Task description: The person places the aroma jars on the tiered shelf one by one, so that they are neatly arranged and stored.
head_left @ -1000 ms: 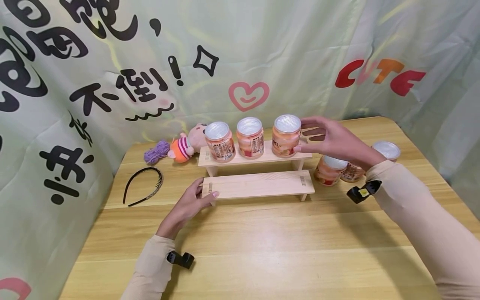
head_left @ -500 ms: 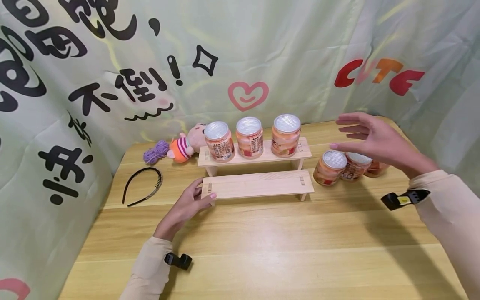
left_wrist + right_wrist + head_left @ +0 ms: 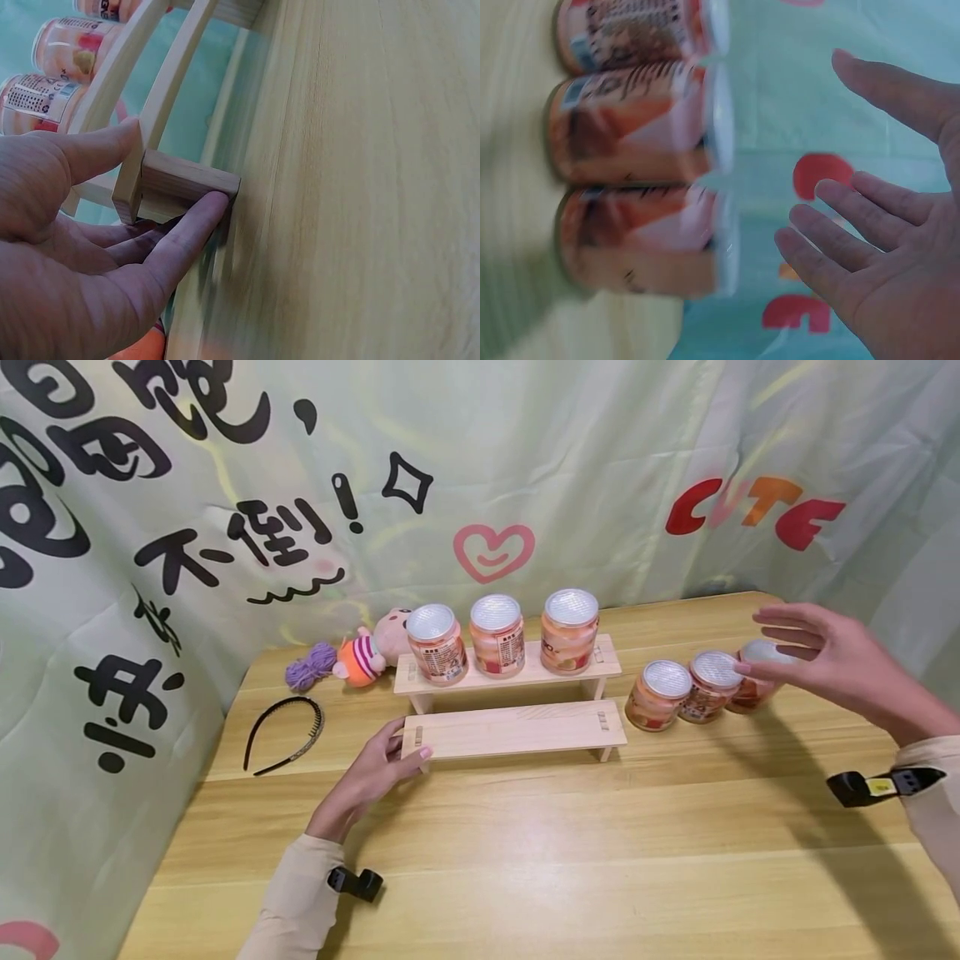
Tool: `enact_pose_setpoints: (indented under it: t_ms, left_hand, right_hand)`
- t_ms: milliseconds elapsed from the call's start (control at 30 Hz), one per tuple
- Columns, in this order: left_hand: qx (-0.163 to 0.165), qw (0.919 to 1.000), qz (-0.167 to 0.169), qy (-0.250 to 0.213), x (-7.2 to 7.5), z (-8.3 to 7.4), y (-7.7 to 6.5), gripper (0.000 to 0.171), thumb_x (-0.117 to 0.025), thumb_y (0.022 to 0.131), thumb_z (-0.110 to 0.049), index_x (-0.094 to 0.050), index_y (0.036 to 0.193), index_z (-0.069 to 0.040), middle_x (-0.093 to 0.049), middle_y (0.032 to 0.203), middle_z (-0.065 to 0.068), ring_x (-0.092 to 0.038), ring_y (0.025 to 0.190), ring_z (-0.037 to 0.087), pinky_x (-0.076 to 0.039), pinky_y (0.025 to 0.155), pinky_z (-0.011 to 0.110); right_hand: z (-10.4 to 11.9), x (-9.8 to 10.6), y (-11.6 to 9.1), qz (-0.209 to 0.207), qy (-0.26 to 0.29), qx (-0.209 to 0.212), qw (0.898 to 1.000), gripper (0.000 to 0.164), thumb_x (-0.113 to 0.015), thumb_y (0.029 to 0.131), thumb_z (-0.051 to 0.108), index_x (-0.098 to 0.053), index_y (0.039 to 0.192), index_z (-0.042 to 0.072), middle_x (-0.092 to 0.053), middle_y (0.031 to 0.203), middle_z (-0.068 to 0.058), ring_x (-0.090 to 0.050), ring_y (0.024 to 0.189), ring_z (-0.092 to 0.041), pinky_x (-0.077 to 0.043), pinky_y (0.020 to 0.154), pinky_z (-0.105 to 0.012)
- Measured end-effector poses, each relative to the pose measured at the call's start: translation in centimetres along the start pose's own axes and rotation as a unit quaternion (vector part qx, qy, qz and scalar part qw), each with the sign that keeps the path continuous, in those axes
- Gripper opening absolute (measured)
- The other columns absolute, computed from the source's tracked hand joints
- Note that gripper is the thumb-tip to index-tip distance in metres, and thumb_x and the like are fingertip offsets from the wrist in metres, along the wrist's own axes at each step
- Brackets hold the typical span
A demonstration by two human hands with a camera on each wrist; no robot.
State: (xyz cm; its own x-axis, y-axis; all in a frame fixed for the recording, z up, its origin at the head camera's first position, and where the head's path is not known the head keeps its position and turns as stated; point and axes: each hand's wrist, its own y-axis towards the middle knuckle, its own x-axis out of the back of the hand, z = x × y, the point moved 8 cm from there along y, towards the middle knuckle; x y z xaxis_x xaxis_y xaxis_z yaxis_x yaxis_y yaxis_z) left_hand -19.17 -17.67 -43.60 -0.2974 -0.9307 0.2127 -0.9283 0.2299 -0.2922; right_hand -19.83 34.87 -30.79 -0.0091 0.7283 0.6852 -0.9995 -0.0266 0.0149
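Observation:
A two-step wooden shelf (image 3: 517, 731) stands on the table, its upper board (image 3: 480, 672) bearing three canned-fruit jars: a left one (image 3: 441, 656), a middle one (image 3: 501, 643) and a right one (image 3: 568, 639). My left hand (image 3: 372, 767) grips the lower step's left end, thumb on the board's edge and a finger against the leg (image 3: 191, 176). Three more jars stand in a row right of the shelf: a near one (image 3: 657, 703), a middle one (image 3: 708, 693) and a far one (image 3: 750, 693). My right hand (image 3: 840, 664), fingers spread, hovers by the far jar and holds nothing.
Left of the shelf lie a black headband (image 3: 258, 731), a bundle of purple yarn (image 3: 311, 666) and a plush doll (image 3: 363, 660), partly hidden behind the left jar. A printed cloth (image 3: 600, 485) hangs behind the wooden table (image 3: 525, 877).
My right hand has left the right jar on the upper board and moved right, over to the jars on the table. The left hand has stayed on the lower step.

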Motion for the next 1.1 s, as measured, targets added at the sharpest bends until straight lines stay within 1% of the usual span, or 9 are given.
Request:
enact_pose_setpoints:
  t_ms: [67, 233, 400, 600, 700, 767, 833, 933, 1100]
  left_hand:
    - [0.002, 1.0, -0.001, -0.003, 0.0, 0.0, 0.0, 0.073, -0.067, 0.098, -0.013, -0.025, 0.157, -0.004, -0.053, 0.139, 0.03, -0.061, 0.117, 0.036, -0.056, 0.096, 0.04]
    - [0.002, 0.9999, -0.001, -0.01, 0.0, 0.1, 0.0, 0.073, -0.067, 0.098, -0.011, -0.025, 0.157, -0.003, -0.053, 0.138, 0.031, -0.061, 0.117, 0.036, -0.057, 0.095, 0.04]
    - [0.002, 1.0, -0.001, -0.005, 0.0, 0.1, 0.0, 0.073, -0.067, 0.098, -0.012, -0.025, 0.157, -0.003, -0.053, 0.138, 0.03, -0.061, 0.116, 0.035, -0.057, 0.095, 0.04]
    - [0.003, 1.0, -0.002, -0.001, 0.0, 0.2, 0.0, 0.072, -0.067, 0.098, -0.013, -0.026, 0.157, -0.003, -0.054, 0.138, 0.03, -0.061, 0.117, 0.035, -0.057, 0.095, 0.039]
    - [0.004, 1.0, -0.003, 0.002, 0.0, 0.2, -0.1, 0.073, -0.067, 0.098, -0.015, -0.025, 0.157, -0.003, -0.054, 0.138, 0.03, -0.061, 0.116, 0.035, -0.056, 0.095, 0.039]
    - [0.004, 1.0, -0.001, 0.002, 0.0, 0.2, -0.1, 0.074, -0.068, 0.099, -0.015, -0.025, 0.157, -0.004, -0.054, 0.137, 0.029, -0.061, 0.117, 0.035, -0.056, 0.095, 0.039]
    - [0.003, 1.0, 0.001, -0.001, 0.0, 0.1, -0.1, 0.074, -0.068, 0.099, -0.015, -0.024, 0.158, -0.004, -0.054, 0.137, 0.029, -0.061, 0.116, 0.036, -0.056, 0.096, 0.039]
    - [0.0, 1.0, 0.004, -0.008, -0.1, 0.1, -0.1, 0.074, -0.067, 0.099, -0.014, -0.024, 0.158, -0.003, -0.053, 0.137, 0.03, -0.061, 0.117, 0.037, -0.056, 0.096, 0.04]
    - [-0.003, 1.0, 0.004, -0.007, -0.1, 0.1, 0.0, 0.074, -0.068, 0.098, -0.014, -0.024, 0.158, -0.004, -0.053, 0.137, 0.031, -0.061, 0.117, 0.038, -0.056, 0.096, 0.04]
  right_hand:
    - [-1.0, 0.1, -0.3, -0.003, -0.003, -0.004, 1.0, 0.073, -0.078, 0.091, 0.023, -0.039, 0.151, 0.011, -0.044, 0.15, -0.006, -0.045, 0.135, -0.01, -0.038, 0.077, 0.002]
    - [-3.3, 0.3, -0.8, -0.017, 0.002, -0.012, 1.0, 0.08, -0.078, 0.091, 0.021, -0.033, 0.155, 0.006, -0.042, 0.154, -0.003, -0.041, 0.137, -0.007, -0.036, 0.079, 0.003]
    - [-5.2, 0.1, -0.9, -0.022, 0.006, -0.025, 0.999, 0.084, -0.077, 0.092, 0.022, -0.028, 0.158, 0.004, -0.039, 0.155, -0.001, -0.036, 0.141, -0.014, -0.035, 0.078, 0.003]
    - [-7.2, -0.8, -0.6, -0.008, 0.028, -0.045, 0.999, 0.086, -0.076, 0.093, 0.022, -0.024, 0.158, 0.0, -0.031, 0.158, -0.019, -0.036, 0.142, -0.034, -0.038, 0.077, 0.003]
    - [-8.1, -1.3, -0.5, -0.004, 0.045, -0.05, 0.998, 0.081, -0.076, 0.093, 0.022, -0.029, 0.156, 0.006, -0.04, 0.15, -0.009, -0.046, 0.132, -0.02, -0.041, 0.076, 0.0]
    - [-8.5, -1.5, -0.5, -0.007, 0.056, -0.047, 0.997, 0.075, -0.078, 0.091, 0.019, -0.036, 0.152, 0.013, -0.048, 0.137, 0.007, -0.05, 0.118, 0.0, -0.045, 0.076, -0.002]
    - [-8.9, -1.7, -0.4, -0.011, 0.067, -0.04, 0.997, 0.068, -0.08, 0.089, 0.016, -0.042, 0.145, 0.019, -0.048, 0.122, 0.02, -0.047, 0.101, 0.015, -0.047, 0.075, -0.004]
    - [-9.2, -2.1, -0.1, -0.01, 0.072, -0.031, 0.997, 0.065, -0.08, 0.088, 0.013, -0.044, 0.142, 0.021, -0.048, 0.116, 0.026, -0.048, 0.098, 0.02, -0.048, 0.075, -0.005]
    - [-9.4, -2.7, 0.4, 0.009, 0.06, -0.029, 0.998, 0.066, -0.08, 0.089, 0.014, -0.043, 0.144, 0.012, -0.05, 0.114, 0.028, -0.05, 0.099, 0.015, -0.046, 0.076, -0.005]
